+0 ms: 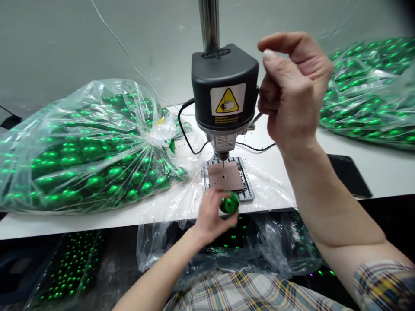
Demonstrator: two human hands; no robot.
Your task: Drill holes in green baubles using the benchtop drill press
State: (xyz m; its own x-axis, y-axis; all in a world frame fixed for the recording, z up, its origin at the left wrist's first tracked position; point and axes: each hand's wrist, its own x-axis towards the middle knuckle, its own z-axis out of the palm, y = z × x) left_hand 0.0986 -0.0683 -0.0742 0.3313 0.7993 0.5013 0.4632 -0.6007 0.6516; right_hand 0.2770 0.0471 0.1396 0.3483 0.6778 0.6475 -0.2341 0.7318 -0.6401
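My left hand (212, 216) is closed on a shiny green bauble (229, 203), just in front of the drill press base (249, 194). On that base lies a brownish square plate (215, 175) with a small hole, under the thin drill bit (223, 164). At the right of the black drill press head (225, 69), my right hand (293, 82) is raised with curled fingers around the feed lever (257, 119). Most of the lever is hidden behind the fingers. The bauble is slightly blurred and stands apart from the bit.
A tied clear bag of green baubles (87, 151) lies left on the white table (155, 216); another bag (369, 95) lies right. A dark flat device (350, 175) is behind my right forearm. Below the table edge, an open plastic bag (275, 246) holds more baubles.
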